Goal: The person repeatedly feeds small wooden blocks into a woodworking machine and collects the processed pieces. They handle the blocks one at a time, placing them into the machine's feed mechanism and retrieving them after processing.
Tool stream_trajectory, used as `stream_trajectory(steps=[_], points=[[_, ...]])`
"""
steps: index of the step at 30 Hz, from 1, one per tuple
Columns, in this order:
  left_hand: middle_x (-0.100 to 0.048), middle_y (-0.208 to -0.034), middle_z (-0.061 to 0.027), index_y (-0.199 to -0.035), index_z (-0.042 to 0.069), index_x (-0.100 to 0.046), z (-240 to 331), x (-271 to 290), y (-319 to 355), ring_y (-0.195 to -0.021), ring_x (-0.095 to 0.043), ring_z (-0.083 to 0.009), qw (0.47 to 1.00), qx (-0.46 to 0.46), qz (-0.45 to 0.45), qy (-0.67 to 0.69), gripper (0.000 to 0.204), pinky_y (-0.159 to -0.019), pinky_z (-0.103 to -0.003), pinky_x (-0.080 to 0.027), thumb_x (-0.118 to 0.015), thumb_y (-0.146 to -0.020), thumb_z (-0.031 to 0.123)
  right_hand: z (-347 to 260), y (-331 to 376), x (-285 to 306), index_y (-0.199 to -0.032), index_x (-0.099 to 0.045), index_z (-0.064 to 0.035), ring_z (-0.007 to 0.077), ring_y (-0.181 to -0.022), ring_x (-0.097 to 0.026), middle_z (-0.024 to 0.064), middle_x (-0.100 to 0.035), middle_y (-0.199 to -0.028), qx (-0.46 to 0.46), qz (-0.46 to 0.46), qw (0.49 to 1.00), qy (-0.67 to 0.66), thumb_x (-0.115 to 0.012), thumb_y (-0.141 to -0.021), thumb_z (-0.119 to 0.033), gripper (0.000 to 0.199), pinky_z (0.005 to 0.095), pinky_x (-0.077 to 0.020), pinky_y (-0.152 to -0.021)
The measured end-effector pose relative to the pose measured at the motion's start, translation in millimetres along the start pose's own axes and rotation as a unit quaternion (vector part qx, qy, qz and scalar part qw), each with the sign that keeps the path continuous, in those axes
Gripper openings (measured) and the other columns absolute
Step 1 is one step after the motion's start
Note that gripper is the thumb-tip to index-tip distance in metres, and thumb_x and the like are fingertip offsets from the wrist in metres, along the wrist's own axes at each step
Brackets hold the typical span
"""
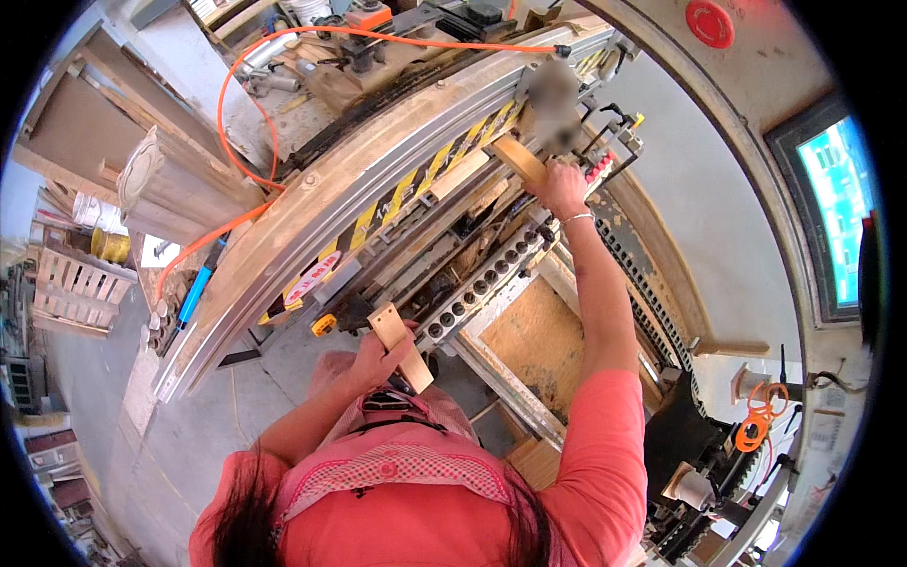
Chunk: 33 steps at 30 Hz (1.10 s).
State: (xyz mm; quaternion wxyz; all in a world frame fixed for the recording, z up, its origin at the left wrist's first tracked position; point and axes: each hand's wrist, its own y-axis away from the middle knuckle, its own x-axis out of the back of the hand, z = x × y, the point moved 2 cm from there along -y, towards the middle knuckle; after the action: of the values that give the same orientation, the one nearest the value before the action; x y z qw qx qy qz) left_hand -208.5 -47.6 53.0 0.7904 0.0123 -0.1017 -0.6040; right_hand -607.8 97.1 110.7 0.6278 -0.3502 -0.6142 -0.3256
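Close to my body, my left hand (376,357) is closed around a short, pale wooden board (401,348) with small holes near its upper end. My right arm reaches forward over a machine, and my right hand (563,189) grips the near end of another pale wooden piece (518,162). The far end of that piece lies beside the striped machine rail, near a blurred part of the machine. Part of my right hand's fingers is hidden behind the hand itself.
A yellow-and-black striped rail (406,194) crosses ahead, with a wooden ledge (316,175) behind it. An orange hose (223,94) loops over the ledge near a blue tool (196,293). A row of black round rollers (482,283) runs between my hands. At right are a screen (836,213) and a red button (710,24).
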Motion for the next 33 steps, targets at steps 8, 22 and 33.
stream_trajectory(steps=[8,22,33], points=[[-0.064,-0.092,-0.0069,-0.102,-0.002,-0.059,7,-2,-1,-0.081,-0.057,-0.0113,0.999,0.030,0.006,0.010,0.022,-0.072,-0.028,-0.047,-0.055,-0.087,0.014,-4,1,-13,-0.092,-0.064,-0.0025,0.0286,-0.096,-0.056,0.0135,-0.064,-0.090,0.025,0.060,0.998,0.020,-0.066,-0.073,-0.049,0.050,0.0357,-0.0474,-0.084],[-0.062,-0.088,-0.0063,-0.102,-0.001,-0.058,10,-2,-1,-0.079,-0.057,-0.0126,0.999,0.044,0.012,0.013,0.021,-0.072,-0.028,-0.047,-0.057,-0.086,0.012,-24,-4,-1,-0.096,-0.062,0.0001,0.0297,-0.102,-0.056,0.0142,-0.064,-0.098,-0.006,0.013,1.000,0.006,-0.065,-0.078,-0.046,0.050,0.0392,-0.0510,-0.080],[-0.062,-0.092,-0.0088,-0.099,-0.001,-0.059,4,-2,-1,-0.082,-0.059,-0.0144,0.999,0.049,0.004,0.010,0.019,-0.072,-0.029,-0.047,-0.057,-0.086,0.013,-26,-8,-5,-0.098,-0.063,0.0000,0.0317,-0.107,-0.055,0.0172,-0.063,-0.101,-0.032,-0.004,0.999,-0.012,-0.066,-0.077,-0.042,0.047,0.0407,-0.0489,-0.085]])
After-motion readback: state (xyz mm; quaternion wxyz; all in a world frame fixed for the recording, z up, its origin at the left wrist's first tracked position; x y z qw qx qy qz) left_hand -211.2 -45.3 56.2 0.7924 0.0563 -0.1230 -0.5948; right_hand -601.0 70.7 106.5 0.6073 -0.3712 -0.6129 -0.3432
